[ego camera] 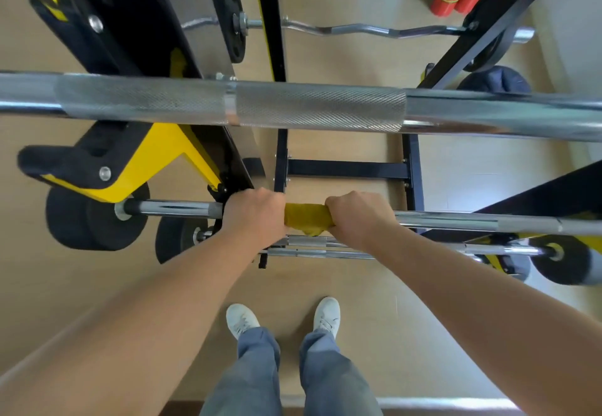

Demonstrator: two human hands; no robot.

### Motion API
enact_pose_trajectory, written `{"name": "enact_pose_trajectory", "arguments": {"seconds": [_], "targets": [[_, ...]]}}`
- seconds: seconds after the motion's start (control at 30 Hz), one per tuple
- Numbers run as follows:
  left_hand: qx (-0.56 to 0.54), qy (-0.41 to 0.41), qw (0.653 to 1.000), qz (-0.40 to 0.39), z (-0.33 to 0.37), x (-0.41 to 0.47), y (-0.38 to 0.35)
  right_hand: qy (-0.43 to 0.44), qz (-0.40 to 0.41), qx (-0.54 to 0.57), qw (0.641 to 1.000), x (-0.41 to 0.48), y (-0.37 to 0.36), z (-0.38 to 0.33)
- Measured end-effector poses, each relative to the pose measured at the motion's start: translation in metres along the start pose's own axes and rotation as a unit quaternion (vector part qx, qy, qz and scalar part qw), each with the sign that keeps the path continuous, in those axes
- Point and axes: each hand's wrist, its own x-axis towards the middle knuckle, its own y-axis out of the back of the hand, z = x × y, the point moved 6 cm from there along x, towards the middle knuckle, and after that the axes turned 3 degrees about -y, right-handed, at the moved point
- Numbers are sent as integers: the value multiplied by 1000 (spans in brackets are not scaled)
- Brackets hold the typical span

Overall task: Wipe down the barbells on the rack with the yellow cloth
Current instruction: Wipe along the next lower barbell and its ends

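My one camera sits on my head and looks almost straight down. A thick steel bar (293, 107) crosses very close beneath it, from 9 to 3 o'clock. My hands are at arm's reach near the centre, my shoes (242, 319) on the floor (456, 334) at 6 o'clock, and the far rack (270, 18) at 12 o'clock.

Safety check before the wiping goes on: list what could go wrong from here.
1. The left hand sits right against the rack bracket; sliding the yellow cloth that way could pinch fingers.
2. The big knurled barbell hangs close to the camera; straightening up could mean a bumped head.
3. Both hands, including the right hand, pull on one bar; it might roll in its cradle.
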Motion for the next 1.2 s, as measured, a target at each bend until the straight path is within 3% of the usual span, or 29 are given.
{"name": "enact_pose_trajectory", "arguments": {"seconds": [0.1,0.23,0.3,0.43,0.6,0.73,0.9,1.07,1.2], "targets": [[0,68,997,-38,3,1,4,-17,59,-31,998,-13,-5,8],[32,79,996,39,26,-10,4,-87,-18,14,996,-4,3,5],[24,61,995,77,32,-13,1,-75,-36,20,996,9,5,-17],[28,48,992,110,31,-10,6,-24,21,17,999,14,3,-39],[13,52,993,107,33,-12,4,-14,48,-10,999,-14,-6,28],[25,-28,992,123,73,-9,4,-84,38,-42,995,-49,-17,96],[14,-51,992,116,116,3,8,-160,59,-9,985,-49,-21,90],[28,-67,991,108,148,5,9,-112,101,24,988,-45,-18,63],[22,-141,984,105,181,12,9,-141,84,-20,986,-72,-27,120]]}}
